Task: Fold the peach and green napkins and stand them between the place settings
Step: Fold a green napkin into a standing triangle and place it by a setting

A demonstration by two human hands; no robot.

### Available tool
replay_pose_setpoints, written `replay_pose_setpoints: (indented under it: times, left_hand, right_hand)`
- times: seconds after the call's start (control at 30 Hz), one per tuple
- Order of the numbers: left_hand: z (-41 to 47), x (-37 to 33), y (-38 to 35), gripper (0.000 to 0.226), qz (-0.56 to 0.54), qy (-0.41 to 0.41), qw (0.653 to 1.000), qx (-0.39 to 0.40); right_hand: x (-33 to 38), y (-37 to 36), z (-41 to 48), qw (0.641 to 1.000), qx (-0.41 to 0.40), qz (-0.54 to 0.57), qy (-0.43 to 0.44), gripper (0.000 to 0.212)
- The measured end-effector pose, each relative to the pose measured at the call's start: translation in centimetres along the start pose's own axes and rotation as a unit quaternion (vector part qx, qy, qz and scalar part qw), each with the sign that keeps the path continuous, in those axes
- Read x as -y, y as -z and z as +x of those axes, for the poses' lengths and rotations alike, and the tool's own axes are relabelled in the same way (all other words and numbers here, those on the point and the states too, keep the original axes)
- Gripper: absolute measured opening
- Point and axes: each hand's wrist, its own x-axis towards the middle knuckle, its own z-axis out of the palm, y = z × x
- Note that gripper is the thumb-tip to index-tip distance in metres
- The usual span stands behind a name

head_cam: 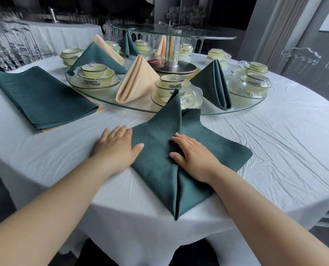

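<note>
So, just the one head view to go on. A green napkin (165,166) lay on the white-clothed worktop (275,143) right in front of the person, folded down to a point at the near edge, with a seam running up its middle. The far corner of its left flap stuck up toward the glass turntable (207,112).

The left hand (115,148) was flat and open, palm down at the napkin's left edge, with the thumb resting on the cloth. The right hand (194,160) was open too, fingers straight, pressing on the napkin just right of the seam. Neither hand was gripping anything.

Off to the left sat a flat stack of green napkins (40,98), well apart from the one being worked on, with a bit of peach cloth peeking out underneath. On the turntable, a folded peach napkin (136,81) and a folded dark green napkin (215,85) stood upright on either side of a set of pale yellow bowls (171,87).
</note>
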Motion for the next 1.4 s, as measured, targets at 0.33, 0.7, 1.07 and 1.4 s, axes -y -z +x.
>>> replay_pose_setpoints:
  times: [0.33, 0.7, 1.07, 1.4]
  left_hand:
    - [-7.4, -5.1, -3.0, 0.096, -0.065, -0.225, 0.972, -0.028]
    - [-7.8, -5.9, -2.5, 0.078, -0.026, -0.184, 0.982, -0.018]
    - [-6.9, -3.4, -1.9, 0.103, -0.156, -0.277, 0.948, 0.020]
    - [-5.6, -0.4, -1.2, 0.057, -0.092, -0.393, 0.913, -0.059]
  right_hand:
    - [-0.1, 1.0, -1.3, 0.965, -0.219, 0.141, -0.021, 0.029]
    - [-0.6, -0.2, -5.9, 0.997, -0.075, -0.033, 0.007, 0.081]
    - [-8.9, 4.5, -8.4, 0.974, -0.217, 0.018, -0.056, 0.037]
    - [-5.5, 4.0, -9.1, 0.972, -0.094, -0.163, 0.139, 0.043]
